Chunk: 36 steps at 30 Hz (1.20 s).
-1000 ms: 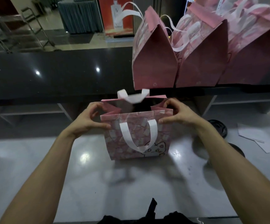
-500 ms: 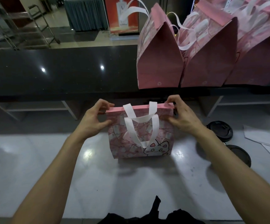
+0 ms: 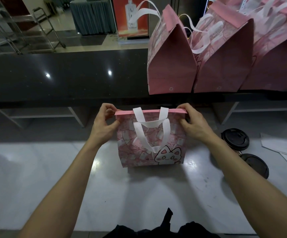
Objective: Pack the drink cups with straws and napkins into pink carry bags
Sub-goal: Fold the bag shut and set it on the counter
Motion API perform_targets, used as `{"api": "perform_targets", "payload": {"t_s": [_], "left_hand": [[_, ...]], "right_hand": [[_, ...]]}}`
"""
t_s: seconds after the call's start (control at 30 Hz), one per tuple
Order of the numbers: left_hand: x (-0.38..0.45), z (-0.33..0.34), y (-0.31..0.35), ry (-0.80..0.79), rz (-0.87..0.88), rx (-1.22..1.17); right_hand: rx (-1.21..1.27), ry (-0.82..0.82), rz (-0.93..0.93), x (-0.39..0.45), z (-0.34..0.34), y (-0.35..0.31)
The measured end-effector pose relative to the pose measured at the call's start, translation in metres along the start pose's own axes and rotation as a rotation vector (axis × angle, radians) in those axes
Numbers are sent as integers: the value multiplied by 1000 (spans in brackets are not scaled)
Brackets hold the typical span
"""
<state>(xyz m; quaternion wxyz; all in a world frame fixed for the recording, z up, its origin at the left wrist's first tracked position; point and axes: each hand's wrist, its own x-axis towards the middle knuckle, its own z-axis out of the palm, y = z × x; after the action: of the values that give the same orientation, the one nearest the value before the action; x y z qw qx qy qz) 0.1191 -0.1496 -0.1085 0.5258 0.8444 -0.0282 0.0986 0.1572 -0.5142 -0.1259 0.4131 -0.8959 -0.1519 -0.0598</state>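
A small pink carry bag (image 3: 172, 140) with a cartoon cat and white handles stands upright on the pale counter (image 3: 53, 177) in front of me. Its top edge is pressed flat and closed, so whatever is inside is hidden. My left hand (image 3: 105, 122) pinches the top left corner. My right hand (image 3: 193, 122) pinches the top right corner. Both white handles hang down over the bag's front.
Three closed pink bags (image 3: 172, 66) stand in a row on the raised black ledge (image 3: 62, 78) at the back right. Two black cup lids (image 3: 234, 139) and white paper sheets (image 3: 280, 148) lie on the counter to my right.
The bag's mouth was open one second ago; both hands have pressed the top edges together, and the bag is closed with its handles folded forward.
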Motion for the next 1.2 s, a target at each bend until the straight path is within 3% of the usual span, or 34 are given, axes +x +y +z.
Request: {"api": "perform_targets", "payload": {"t_s": [0.2, 0.33, 0.53, 0.67, 0.83, 1.2], "left_hand": [[3, 2, -3, 50, 83, 94], [6, -5, -1, 18, 179, 310], [8, -21, 0, -130, 199, 393], [18, -15, 2, -61, 205, 467], [27, -11, 8, -128, 295, 591], [22, -19, 11, -204, 180, 405]], "right_hand": [[0, 110, -47, -5, -1, -5], [-107, 86, -94, -8, -2, -7], [-119, 55, -177, -11, -4, -8], [-129, 75, -132, -9, -6, -16], [-140, -19, -119, -2, -13, -22], [-100, -39, -59, -7, -25, -20]]}}
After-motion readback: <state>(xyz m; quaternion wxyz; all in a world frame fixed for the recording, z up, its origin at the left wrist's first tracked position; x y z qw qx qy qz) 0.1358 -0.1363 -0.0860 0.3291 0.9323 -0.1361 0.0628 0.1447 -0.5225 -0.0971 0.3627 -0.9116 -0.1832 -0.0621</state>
